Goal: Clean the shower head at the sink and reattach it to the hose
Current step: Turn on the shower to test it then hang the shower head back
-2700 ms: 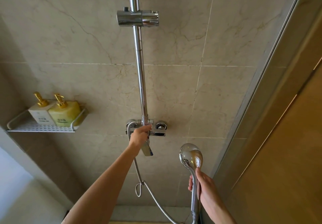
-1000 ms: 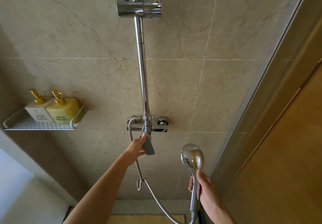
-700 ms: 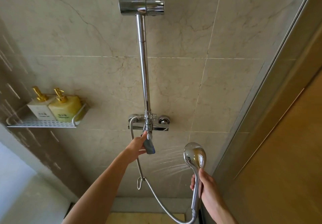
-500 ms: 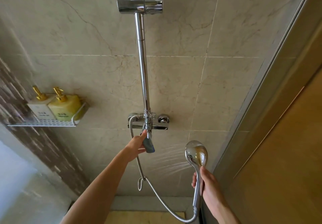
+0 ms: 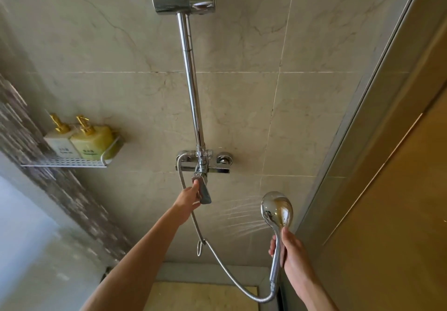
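Observation:
My right hand [image 5: 289, 252] grips the handle of the chrome shower head [image 5: 277, 208] at the lower right, its back towards me. Thin jets of water spray from it to the left, towards the tiled wall. The metal hose [image 5: 219, 260] runs from the handle's bottom end in a loop up to the mixer valve [image 5: 204, 163] on the wall. My left hand [image 5: 189, 198] holds the mixer's lever [image 5: 202, 190], which points down, with fingers curled on its side.
A chrome riser rail [image 5: 191, 78] climbs from the mixer to an empty holder bracket [image 5: 183, 1]. A white wire shelf [image 5: 72, 163] on the left carries two pump bottles [image 5: 90, 141]. A glass partition frame [image 5: 362, 107] runs along the right. The wall at the left is wet.
My left hand moved from the valve top down onto the lever. Water began spraying from the shower head and wet streaks appeared on the left wall. My right hand kept its hold.

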The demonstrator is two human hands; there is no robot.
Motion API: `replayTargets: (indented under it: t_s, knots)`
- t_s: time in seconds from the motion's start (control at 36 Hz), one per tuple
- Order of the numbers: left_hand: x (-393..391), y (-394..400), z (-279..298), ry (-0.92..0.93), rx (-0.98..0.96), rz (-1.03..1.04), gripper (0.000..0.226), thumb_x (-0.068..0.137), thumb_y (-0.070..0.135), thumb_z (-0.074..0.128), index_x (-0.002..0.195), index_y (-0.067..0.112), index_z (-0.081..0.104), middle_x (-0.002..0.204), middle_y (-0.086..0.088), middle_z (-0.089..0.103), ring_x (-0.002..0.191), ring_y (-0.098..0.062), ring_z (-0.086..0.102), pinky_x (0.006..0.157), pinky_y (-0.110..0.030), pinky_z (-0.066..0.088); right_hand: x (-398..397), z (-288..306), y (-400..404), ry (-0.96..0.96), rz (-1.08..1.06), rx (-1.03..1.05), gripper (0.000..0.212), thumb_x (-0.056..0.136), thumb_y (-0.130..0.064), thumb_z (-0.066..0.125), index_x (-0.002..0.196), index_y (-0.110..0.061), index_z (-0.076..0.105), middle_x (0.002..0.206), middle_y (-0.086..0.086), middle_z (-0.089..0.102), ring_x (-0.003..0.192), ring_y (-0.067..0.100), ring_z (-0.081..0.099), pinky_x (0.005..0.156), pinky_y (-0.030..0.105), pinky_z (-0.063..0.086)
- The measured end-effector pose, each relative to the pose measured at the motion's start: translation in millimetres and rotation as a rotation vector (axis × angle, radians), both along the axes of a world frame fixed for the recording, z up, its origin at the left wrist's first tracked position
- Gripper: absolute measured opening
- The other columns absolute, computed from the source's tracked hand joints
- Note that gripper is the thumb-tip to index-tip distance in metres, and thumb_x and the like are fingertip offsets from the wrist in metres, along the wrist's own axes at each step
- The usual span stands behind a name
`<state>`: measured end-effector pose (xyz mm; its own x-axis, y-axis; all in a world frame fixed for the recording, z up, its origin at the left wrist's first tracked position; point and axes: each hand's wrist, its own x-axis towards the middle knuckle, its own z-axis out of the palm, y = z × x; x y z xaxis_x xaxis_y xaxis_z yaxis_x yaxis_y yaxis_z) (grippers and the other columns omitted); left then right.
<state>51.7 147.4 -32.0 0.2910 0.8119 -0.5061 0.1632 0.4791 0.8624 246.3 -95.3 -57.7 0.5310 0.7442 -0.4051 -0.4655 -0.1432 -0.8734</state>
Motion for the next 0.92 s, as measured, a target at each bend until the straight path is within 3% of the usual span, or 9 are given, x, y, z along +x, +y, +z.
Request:
replayTargets:
  t_s: [0.11,0.22,0.31,0.36,0.39,0.5,0.69,0.78,0.92]
  knots:
    - [-0.3,-7.1,5.6,-0.006,-0.008,0.018,0.051,0.103,0.045,0.038,0.120,-0.001,0.055,0.085,-0.007,0.046,0.067,-0.013,0.039,0.066,-0.025,0.039,7.4,-8.7,-5.7,-0.010,0.033,-0.005,0.037,0.103,-0.033,0.046,0.092,-0.002,0.063,0.064,0.007,0.061,0.067,0.024,0.055,0.081,0.047,0.041]
    - [2.2,-13.8,9.5,-0.016,-0.025,0.029,0.049,0.102,0.047,0.039,0.116,0.002,0.055,0.068,-0.003,0.042,0.059,-0.013,0.036,0.061,-0.023,0.037,11.1,-11.2,-11.2,-0.005,0.049,0.014,0.037,0.097,-0.040,0.050,0.091,-0.006,0.064,0.064,0.006,0.062,0.067,0.023,0.056,0.082,0.047,0.041]
    - [3.1,-13.7,8.5,-0.047,-0.039,0.032,0.058,0.101,0.049,0.040,0.130,0.000,0.052,0.098,-0.012,0.061,0.092,-0.023,0.060,0.088,-0.032,0.047,11.8,-10.7,-11.4,-0.014,0.050,0.026,0.038,0.094,-0.042,0.051,0.091,-0.006,0.064,0.063,0.005,0.061,0.067,0.023,0.056,0.081,0.047,0.040]
    - [4.4,-13.9,8.4,-0.055,-0.051,0.048,0.059,0.100,0.051,0.041,0.132,0.002,0.050,0.123,-0.018,0.058,0.120,-0.030,0.056,0.110,-0.041,0.040,12.3,-11.5,-12.4,-0.021,0.045,0.032,0.037,0.101,-0.037,0.047,0.091,-0.006,0.064,0.063,0.005,0.061,0.067,0.023,0.055,0.085,0.048,0.040]
    - [5.7,-14.0,9.0,-0.062,-0.056,0.053,0.059,0.100,0.052,0.041,0.130,0.003,0.051,0.121,-0.017,0.057,0.119,-0.031,0.056,0.113,-0.043,0.039,12.7,-12.0,-12.9,-0.022,0.042,0.034,0.037,0.103,-0.035,0.045,0.090,-0.005,0.063,0.063,0.006,0.060,0.068,0.024,0.055,0.087,0.049,0.041]
    - [6.5,-16.7,12.8,-0.081,-0.085,0.081,0.050,0.096,0.057,0.045,0.099,0.009,0.058,0.079,-0.008,0.046,0.061,-0.019,0.043,0.089,-0.030,0.047,11.9,-12.9,-13.7,-0.013,0.041,0.034,0.037,0.104,-0.034,0.045,0.091,-0.003,0.063,0.064,0.006,0.060,0.068,0.024,0.056,0.087,0.047,0.041]
    - [1.7,-21.8,28.8,-0.172,-0.119,0.082,0.045,0.099,0.056,0.040,0.088,0.016,0.057,0.070,-0.007,0.043,0.056,-0.015,0.032,0.061,-0.028,0.034,10.8,-15.4,-8.2,-0.040,0.045,0.023,0.037,0.104,-0.033,0.046,0.092,-0.002,0.063,0.065,0.008,0.060,0.068,0.025,0.056,0.082,0.048,0.042]
    - [3.4,-22.7,34.0,-0.230,-0.150,0.081,0.046,0.099,0.057,0.038,0.088,0.017,0.058,0.070,-0.006,0.046,0.056,-0.015,0.032,0.062,-0.028,0.035,11.8,-17.0,-6.2,-0.042,0.046,0.040,0.037,0.102,-0.034,0.047,0.093,-0.002,0.063,0.065,0.008,0.060,0.066,0.024,0.055,0.075,0.042,0.045]
    - [5.3,-25.1,38.1,-0.263,-0.167,0.085,0.046,0.100,0.055,0.037,0.100,0.013,0.057,0.100,-0.017,0.050,0.076,-0.027,0.047,0.072,-0.033,0.044,13.4,-19.3,-1.4,-0.067,0.056,0.037,0.039,0.105,-0.032,0.043,0.090,0.000,0.063,0.063,0.010,0.060,0.065,0.027,0.053,0.080,0.048,0.041]
